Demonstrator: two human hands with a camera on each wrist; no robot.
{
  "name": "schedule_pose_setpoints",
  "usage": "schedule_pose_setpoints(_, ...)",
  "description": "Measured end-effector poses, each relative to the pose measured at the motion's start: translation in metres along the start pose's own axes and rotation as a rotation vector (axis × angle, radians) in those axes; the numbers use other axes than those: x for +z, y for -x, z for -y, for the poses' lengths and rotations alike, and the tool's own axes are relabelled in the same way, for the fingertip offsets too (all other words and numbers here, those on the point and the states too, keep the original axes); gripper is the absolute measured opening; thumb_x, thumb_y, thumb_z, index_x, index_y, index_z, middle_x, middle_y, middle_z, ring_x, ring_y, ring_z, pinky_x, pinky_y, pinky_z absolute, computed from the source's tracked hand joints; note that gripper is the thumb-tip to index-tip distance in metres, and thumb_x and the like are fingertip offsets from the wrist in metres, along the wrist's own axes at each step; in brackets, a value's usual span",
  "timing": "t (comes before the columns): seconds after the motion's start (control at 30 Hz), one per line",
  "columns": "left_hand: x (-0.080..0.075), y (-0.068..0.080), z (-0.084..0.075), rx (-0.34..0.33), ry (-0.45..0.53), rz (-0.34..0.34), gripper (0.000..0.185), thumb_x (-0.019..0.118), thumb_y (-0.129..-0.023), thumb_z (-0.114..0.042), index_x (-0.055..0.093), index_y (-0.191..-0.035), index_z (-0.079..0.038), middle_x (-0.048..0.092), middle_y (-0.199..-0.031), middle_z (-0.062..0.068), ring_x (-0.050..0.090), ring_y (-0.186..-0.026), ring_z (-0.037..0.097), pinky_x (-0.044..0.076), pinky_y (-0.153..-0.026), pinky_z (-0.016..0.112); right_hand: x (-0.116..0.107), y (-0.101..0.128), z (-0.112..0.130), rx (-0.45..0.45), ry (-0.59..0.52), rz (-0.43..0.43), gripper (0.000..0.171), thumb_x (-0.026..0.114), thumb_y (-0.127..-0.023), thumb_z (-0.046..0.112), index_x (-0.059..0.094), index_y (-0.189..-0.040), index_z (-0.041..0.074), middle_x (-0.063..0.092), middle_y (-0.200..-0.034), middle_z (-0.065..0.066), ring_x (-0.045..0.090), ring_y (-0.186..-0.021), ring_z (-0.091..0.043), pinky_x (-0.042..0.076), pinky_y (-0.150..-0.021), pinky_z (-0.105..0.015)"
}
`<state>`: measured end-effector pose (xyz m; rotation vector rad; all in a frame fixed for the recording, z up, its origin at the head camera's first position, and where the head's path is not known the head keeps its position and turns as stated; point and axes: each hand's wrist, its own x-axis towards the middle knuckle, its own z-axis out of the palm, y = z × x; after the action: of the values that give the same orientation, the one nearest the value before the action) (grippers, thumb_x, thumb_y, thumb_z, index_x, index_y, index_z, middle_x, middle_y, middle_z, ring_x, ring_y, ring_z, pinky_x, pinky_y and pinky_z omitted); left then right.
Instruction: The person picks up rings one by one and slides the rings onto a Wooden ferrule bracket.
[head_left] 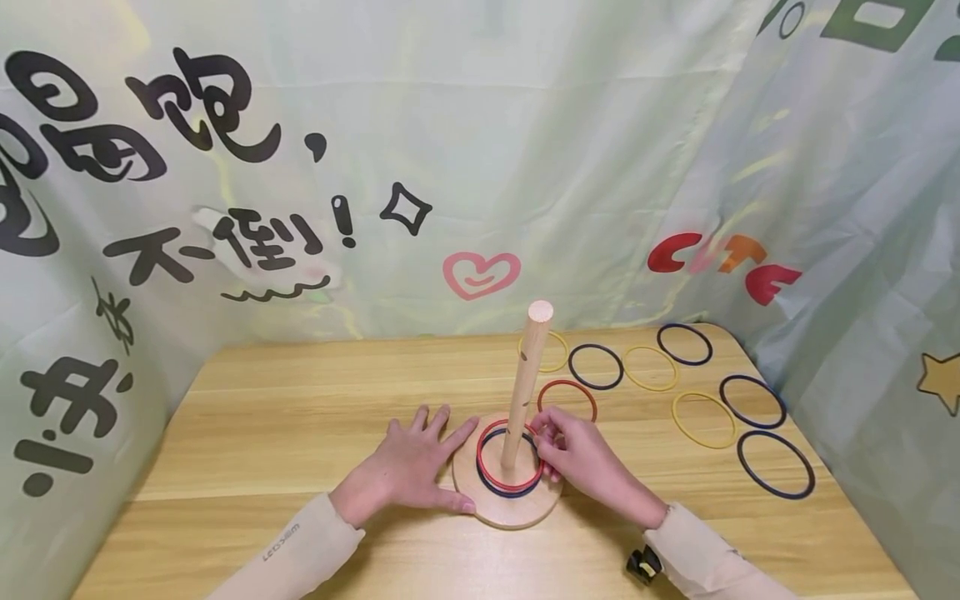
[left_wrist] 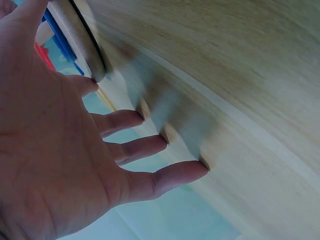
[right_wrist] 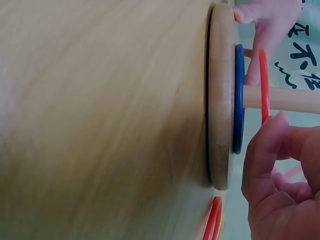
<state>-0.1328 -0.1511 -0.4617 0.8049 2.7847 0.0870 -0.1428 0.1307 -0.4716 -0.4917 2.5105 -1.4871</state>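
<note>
Pale printed curtain (head_left: 525, 125) all round, wooden table (head_left: 285, 417) in front. Right hand (head_left: 581, 454) pinching the red ring (head_left: 491, 475) at its right edge, fingers curled round it, ring threaded over the peg (head_left: 525, 383) and, in the right wrist view, hanging just clear of the blue ring (right_wrist: 239, 100) lying flat on the round base (head_left: 510, 508). Left hand (head_left: 416, 467) flat, fingers spread and straight, thumb and forefinger pressing against the base's left rim, holding nothing. Further out: another red ring (head_left: 567, 398) on the table just behind the right hand, then yellow rings (head_left: 702, 419) and dark rings (head_left: 776, 463) scattered well apart toward the right edge. By the look of it, mid-drop, ring nearly seated. Next, probably: easing the pinch so the ring lands level on the blue one, base kept steady.
</note>
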Motion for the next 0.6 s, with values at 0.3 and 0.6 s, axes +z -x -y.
schedule_pose_setpoints(0.3,0.0011,-0.0002,0.0001,0.007,-0.003,-0.008,0.118,0.054,-0.073,-0.094,0.021,-0.166,-0.030,0.027,-0.165,0.024,0.032,-0.145,0.055,0.038,-0.094,0.080,-0.0008,-0.0006,-0.0024,0.037,0.027,0.044,0.008,0.062,-0.098,0.000,0.065,-0.105,0.002,0.062,-0.073,-0.006,0.063,-0.052,-0.019,0.055,-0.046,-0.033)
schedule_pose_setpoints(0.6,-0.0006,0.0005,0.0000,0.005,0.003,-0.004,0.118,0.055,-0.073,-0.093,0.021,-0.166,-0.029,0.027,-0.165,0.024,0.032,-0.145,0.056,0.037,-0.094,0.080,-0.0043,0.0013,-0.0091,0.058,0.017,0.071,0.007,0.064,-0.101,0.009,0.064,-0.106,0.004,0.063,-0.074,-0.007,0.065,-0.056,-0.019,0.057,-0.050,-0.034)
